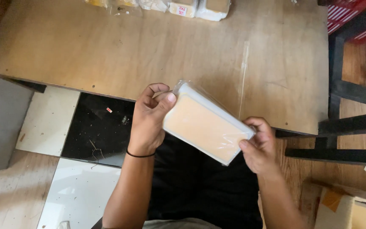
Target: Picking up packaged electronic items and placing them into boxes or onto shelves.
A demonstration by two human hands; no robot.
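Both hands hold a flat peach-coloured block in a clear plastic sleeve (206,125) above the wooden table (106,51) edge: left hand (149,121) pinching one end, right hand (259,146) pinching the other. Gripping by the edges seems wise; the film looks slippery.

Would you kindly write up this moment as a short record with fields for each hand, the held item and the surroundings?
Left hand: left hand grips the upper left end of the packet, thumb on its face.
Right hand: right hand pinches the lower right end.
Held item: flat rectangular pale-orange packet in clear plastic wrap, tilted, held off the table.
Surface: wooden table, its near edge just under the hands.
Far edge: more wrapped packets lie in a row.
Below: black and white floor tiles.
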